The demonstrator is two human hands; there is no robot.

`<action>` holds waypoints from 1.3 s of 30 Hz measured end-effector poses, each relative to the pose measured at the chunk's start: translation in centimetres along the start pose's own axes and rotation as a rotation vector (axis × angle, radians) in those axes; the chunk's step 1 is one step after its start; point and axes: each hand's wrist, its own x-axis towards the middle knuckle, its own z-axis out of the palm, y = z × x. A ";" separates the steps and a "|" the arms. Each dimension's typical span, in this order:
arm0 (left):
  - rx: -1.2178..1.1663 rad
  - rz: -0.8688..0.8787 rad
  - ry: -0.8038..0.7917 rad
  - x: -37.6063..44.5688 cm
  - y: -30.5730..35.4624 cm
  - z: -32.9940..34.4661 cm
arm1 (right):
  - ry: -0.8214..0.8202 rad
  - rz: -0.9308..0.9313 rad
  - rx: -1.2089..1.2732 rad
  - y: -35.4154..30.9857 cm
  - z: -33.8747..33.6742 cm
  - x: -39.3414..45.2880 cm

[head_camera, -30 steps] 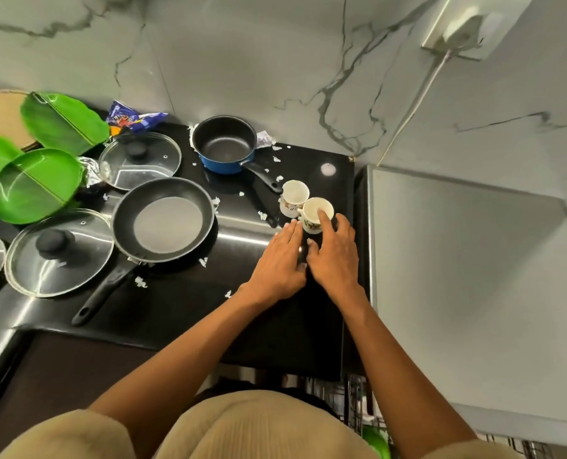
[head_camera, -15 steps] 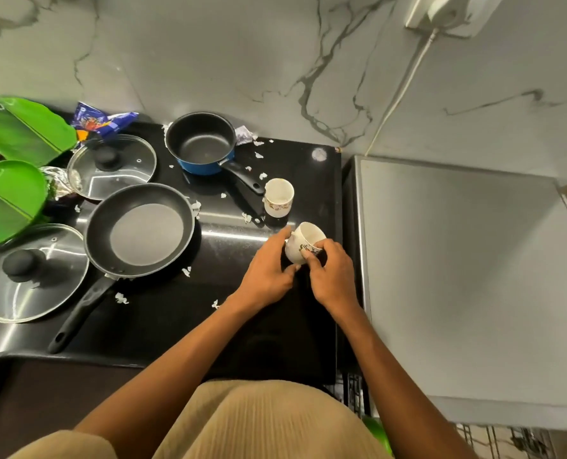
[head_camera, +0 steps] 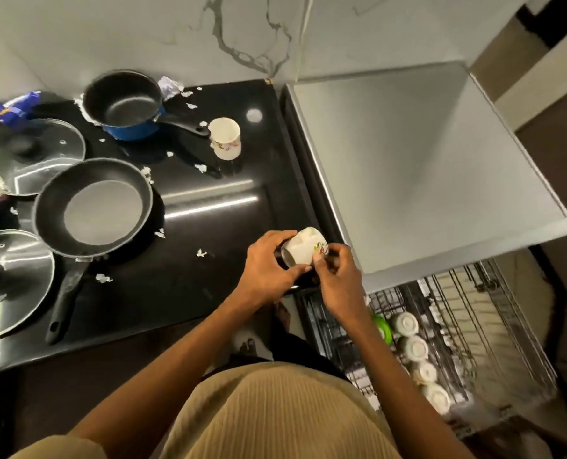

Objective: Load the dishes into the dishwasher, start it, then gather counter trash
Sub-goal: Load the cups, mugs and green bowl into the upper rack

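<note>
You've got both hands, left and right, curled round a cup at the worktop's right edge. Four cups already sit in the rack; another cup, pans, lids and scraps remain.

The counter is glossy black stone that mirrors the lights, and the wall behind is smooth veined marble. The frying pan has a matt dark coating (its base looks paler grey), the lids are clear glass rimmed in metal. The held cup is glazed white ceramic, the rack thin metal wire, the shirt ribbed beige cloth.
</note>
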 end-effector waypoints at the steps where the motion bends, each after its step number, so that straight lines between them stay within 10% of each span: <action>1: 0.003 0.011 -0.019 -0.7 0.2 0.5 | 0.039 -0.049 -0.058 0.8 -0.4 -1.2; 15: 0.149 0.177 -0.346 -7.2 6.6 12.8 | 0.352 -0.305 -0.578 9.4 -10.1 -9.9; 39: 0.485 -0.135 -0.522 -8.9 2.7 35.5 | -0.091 -0.205 -0.617 29.7 -22.4 0.3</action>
